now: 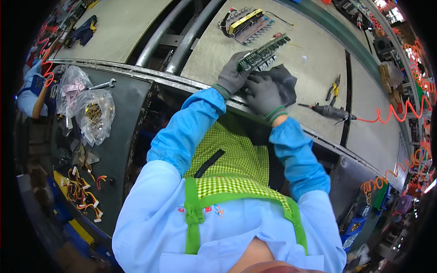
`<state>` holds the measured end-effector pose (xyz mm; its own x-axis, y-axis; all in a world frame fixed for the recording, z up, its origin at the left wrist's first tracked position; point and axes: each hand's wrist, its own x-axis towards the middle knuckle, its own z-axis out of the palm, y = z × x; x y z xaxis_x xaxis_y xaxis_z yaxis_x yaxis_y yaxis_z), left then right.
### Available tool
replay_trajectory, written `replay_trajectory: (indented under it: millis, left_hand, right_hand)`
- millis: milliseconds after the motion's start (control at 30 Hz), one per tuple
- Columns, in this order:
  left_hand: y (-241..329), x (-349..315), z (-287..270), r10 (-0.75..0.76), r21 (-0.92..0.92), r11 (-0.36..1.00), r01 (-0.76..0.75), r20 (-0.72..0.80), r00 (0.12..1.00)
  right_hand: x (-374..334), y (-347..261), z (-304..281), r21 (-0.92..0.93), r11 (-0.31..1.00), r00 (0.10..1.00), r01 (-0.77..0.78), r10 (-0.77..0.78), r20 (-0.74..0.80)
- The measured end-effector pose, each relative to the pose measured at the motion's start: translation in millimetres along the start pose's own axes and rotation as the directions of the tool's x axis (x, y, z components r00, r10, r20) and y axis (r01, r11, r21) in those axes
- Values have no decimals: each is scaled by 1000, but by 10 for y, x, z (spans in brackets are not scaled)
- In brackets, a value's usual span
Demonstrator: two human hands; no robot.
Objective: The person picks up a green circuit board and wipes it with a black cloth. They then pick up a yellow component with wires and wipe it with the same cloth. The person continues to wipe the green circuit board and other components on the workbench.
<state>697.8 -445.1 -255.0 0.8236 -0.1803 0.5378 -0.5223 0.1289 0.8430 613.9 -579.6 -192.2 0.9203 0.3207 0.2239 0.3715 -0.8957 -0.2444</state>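
A long green circuit board (264, 53) with a row of components is tilted above the metal worktable, its near left end in my left hand (233, 72). That hand is closed, in a grey glove. Just right of it is my right hand (265, 96), also gloved, its fingers bent and drawn together beside the board's near end. Their tips are hidden, so what they hold cannot be seen. A black sheet (287, 84) shows beneath and beyond my right hand. Farther back lies another circuit assembly (248, 26) with a yellow part and black wires.
To the right lie pliers (334, 88) and a power screwdriver (328, 111) on a coiled orange hose (387, 116). On the left bench are a wrench (104, 85), a plastic bag of brass-coloured fasteners (94, 113) and wire leads (82, 189). Another person (34, 88) stands far left.
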Motion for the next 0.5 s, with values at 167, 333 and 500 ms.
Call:
replay_trajectory:
  millis: [167,333,500]
  left_hand:
    - [65,44,-21,-194,-111,975,191,-23,981]
    - [67,28,22,-185,-142,974,174,-67,980]
    - [117,48,-24,-205,-140,968,206,23,978]
  right_hand:
    - [-169,42,-223,28,999,977,39,-44,208]
    - [-128,56,-209,176,983,999,-50,50,0]
    - [-41,-228,74,-68,997,999,-41,40,-17]
